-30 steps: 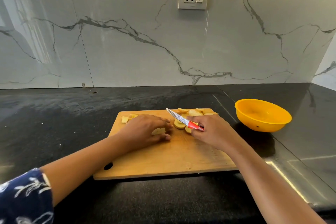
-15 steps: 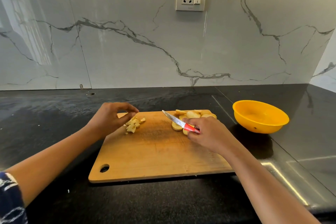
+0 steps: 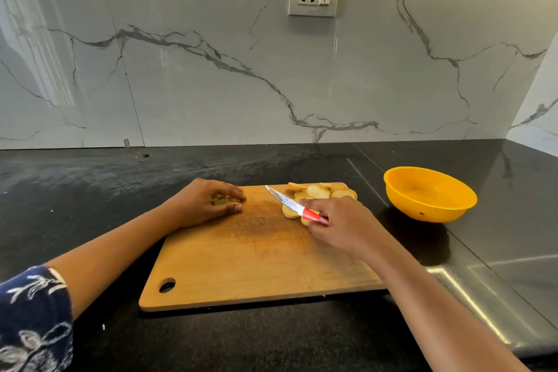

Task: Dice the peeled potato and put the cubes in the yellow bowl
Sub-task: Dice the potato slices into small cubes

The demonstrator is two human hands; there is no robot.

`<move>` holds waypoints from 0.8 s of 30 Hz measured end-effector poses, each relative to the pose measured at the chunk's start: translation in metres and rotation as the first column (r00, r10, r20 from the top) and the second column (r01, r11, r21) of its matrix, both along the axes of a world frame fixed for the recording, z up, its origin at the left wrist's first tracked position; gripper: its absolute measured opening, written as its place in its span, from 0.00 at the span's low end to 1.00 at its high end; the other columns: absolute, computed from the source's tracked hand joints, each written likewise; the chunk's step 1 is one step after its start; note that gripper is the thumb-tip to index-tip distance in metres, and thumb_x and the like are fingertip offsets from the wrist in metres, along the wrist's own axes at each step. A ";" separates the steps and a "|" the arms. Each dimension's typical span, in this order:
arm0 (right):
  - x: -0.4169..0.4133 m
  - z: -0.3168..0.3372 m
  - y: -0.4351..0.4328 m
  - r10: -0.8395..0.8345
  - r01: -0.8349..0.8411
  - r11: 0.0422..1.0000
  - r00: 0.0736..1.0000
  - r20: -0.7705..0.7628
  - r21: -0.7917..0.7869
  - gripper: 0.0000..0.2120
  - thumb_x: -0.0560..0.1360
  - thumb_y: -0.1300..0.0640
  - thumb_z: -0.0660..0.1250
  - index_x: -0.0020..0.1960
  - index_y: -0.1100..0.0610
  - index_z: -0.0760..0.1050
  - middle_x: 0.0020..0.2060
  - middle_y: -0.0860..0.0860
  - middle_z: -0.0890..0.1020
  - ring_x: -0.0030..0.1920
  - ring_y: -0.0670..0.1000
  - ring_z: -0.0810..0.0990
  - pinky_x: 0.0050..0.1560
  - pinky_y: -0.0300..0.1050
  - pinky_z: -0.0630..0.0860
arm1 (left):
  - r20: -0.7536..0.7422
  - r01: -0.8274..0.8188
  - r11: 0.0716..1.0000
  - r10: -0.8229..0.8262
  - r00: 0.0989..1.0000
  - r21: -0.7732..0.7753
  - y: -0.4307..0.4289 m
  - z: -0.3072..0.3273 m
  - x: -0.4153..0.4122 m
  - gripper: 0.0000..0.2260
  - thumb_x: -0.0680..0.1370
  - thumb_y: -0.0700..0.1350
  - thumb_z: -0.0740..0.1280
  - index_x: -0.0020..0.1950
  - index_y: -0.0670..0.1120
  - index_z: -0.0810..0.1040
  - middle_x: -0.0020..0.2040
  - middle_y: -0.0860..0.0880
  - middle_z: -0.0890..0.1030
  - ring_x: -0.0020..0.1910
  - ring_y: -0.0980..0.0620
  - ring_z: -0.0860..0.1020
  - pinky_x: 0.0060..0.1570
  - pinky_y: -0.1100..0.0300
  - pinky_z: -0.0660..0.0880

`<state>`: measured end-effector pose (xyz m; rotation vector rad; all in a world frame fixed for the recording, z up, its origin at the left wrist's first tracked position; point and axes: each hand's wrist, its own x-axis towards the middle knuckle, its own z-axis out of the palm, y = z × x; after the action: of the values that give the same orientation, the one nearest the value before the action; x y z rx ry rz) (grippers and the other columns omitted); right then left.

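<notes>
Slices (image 3: pixel 320 192) of peeled potato lie heaped at the board's (image 3: pixel 256 266) far right corner. The cubes (image 3: pixel 222 201) sit at its far left corner under our left hand (image 3: pixel 205 205), whose fingers curl round them. Our right hand (image 3: pixel 344 223) grips the knife (image 3: pixel 297 206) by its red handle, blade over the slices. We judge the pieces light, firm, wet and slippery, so they are best scooped in a cupped palm. The bowl (image 3: pixel 428 193) stands beyond the board's right edge, empty.

Slices (image 3: pixel 317 192) crowd board's (image 3: pixel 256 257) corner — centre free.
</notes>
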<state>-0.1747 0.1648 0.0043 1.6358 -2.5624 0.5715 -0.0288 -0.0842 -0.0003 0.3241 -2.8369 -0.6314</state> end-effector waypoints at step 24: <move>-0.040 0.019 -0.013 -0.241 0.144 0.877 0.957 -0.160 -0.457 0.13 0.79 0.50 0.63 0.59 0.56 0.78 0.40 0.51 0.83 0.39 0.51 0.79 0.38 0.41 0.66 | -0.097 -0.078 0.997 0.077 0.992 -0.002 0.042 0.025 -0.051 0.18 0.75 0.52 0.67 0.65 0.51 0.75 0.62 0.50 0.78 0.61 0.53 0.74 0.60 0.59 0.67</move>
<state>-0.2147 0.1519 0.0236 1.1997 -2.1946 0.8350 -0.0801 -0.0419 0.0252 0.3893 -2.7187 -0.6060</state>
